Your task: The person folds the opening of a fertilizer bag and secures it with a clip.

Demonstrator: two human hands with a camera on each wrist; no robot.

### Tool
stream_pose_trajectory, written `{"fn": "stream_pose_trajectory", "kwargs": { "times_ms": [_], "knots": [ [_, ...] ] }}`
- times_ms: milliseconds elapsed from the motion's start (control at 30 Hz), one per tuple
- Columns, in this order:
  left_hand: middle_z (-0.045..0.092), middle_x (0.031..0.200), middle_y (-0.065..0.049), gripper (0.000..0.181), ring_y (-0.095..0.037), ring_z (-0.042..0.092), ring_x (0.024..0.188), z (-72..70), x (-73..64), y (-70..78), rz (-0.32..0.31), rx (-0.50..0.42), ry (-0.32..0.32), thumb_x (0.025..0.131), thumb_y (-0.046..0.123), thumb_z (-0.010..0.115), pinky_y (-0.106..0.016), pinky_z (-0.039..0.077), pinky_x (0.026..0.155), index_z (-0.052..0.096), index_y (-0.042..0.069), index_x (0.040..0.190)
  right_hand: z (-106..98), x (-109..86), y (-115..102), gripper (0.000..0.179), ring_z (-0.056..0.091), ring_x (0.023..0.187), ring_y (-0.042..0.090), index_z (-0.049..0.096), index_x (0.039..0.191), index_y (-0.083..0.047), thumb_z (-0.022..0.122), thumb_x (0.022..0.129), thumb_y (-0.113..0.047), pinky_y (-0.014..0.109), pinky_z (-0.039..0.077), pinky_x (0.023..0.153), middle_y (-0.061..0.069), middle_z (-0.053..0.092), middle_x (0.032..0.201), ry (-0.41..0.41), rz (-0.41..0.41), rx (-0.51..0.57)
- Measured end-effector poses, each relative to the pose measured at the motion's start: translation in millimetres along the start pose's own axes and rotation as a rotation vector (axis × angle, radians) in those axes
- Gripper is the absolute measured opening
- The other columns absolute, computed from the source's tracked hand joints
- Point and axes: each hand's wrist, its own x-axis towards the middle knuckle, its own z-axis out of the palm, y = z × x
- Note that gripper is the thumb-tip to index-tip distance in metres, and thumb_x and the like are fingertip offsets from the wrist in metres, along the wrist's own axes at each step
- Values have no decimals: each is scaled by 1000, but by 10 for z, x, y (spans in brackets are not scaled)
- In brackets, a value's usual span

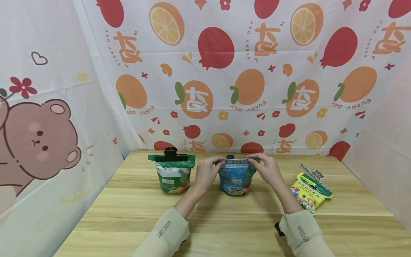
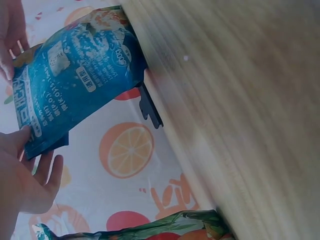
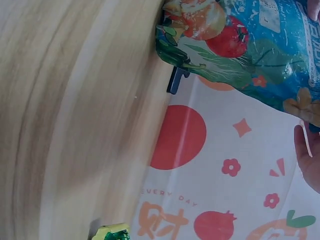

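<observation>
A blue bag [image 1: 236,178] with vegetables printed on it stands upright on the table. My left hand [image 1: 205,173] pinches its top left corner between thumb and fingers. At the opposite top corner, my right hand [image 1: 268,171] pinches the edge in the same way. Between the hands the top edge is stretched flat and straight. A black clip [image 2: 150,107] lies on the table behind the bag, clear of both hands. In the right wrist view, my right hand [image 3: 311,155] shows only in part at the frame's edge.
Left of the blue bag stands a green and white bag [image 1: 173,178], its folded top held by a black clip [image 1: 171,154]. To the right lies a yellow bag [image 1: 306,192] with a grey clip [image 1: 316,175] beside its green end. A fruit-print cloth [image 1: 273,117] hangs behind the wooden table [image 1: 128,217].
</observation>
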Motion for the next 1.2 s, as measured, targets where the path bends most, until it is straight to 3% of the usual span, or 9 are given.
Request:
{"fn": "stream_pose_trajectory", "kwargs": {
  "times_ms": [267,433,600,800,1000,1200],
  "knots": [
    [68,84,-1,17,-12,60,74,-12,26,-11,-175,-192,-87,86,19,66,-24,49,60,72,6,95,38,1,10,15,51,63,19,71,95,-10,62,89,-20,26,40,49,2,61,73,38,45,17],
    [68,86,-4,19,-12,61,74,-19,28,-21,-234,-325,-110,86,16,65,-25,48,61,72,2,97,61,-2,9,11,45,54,17,72,91,-10,64,88,-16,25,35,45,1,61,70,86,28,-6],
    [69,87,-5,18,-12,63,77,-17,25,-14,-277,-356,-95,84,16,67,-25,50,65,73,2,95,69,-8,3,9,46,52,14,73,89,-9,65,86,-13,25,32,43,2,67,78,110,19,-16],
    [69,85,-5,18,-13,63,77,-7,34,-9,-283,-340,-98,85,18,67,-27,51,65,73,4,94,61,-15,-24,10,45,55,15,73,89,-9,66,86,-16,25,33,45,2,65,74,117,15,-21],
    [67,96,-2,19,-13,62,85,-5,45,5,-295,-392,-166,87,19,65,-27,51,72,71,9,103,62,-28,-32,12,50,74,18,71,95,-9,67,86,-15,32,40,57,3,63,87,101,-34,-88],
    [68,96,1,19,-10,62,84,2,89,58,-255,-327,-205,87,23,65,-25,51,70,72,12,101,116,-5,-64,13,55,87,24,72,93,-7,72,81,-11,43,43,76,5,67,89,120,-226,-228]
  ]
}}
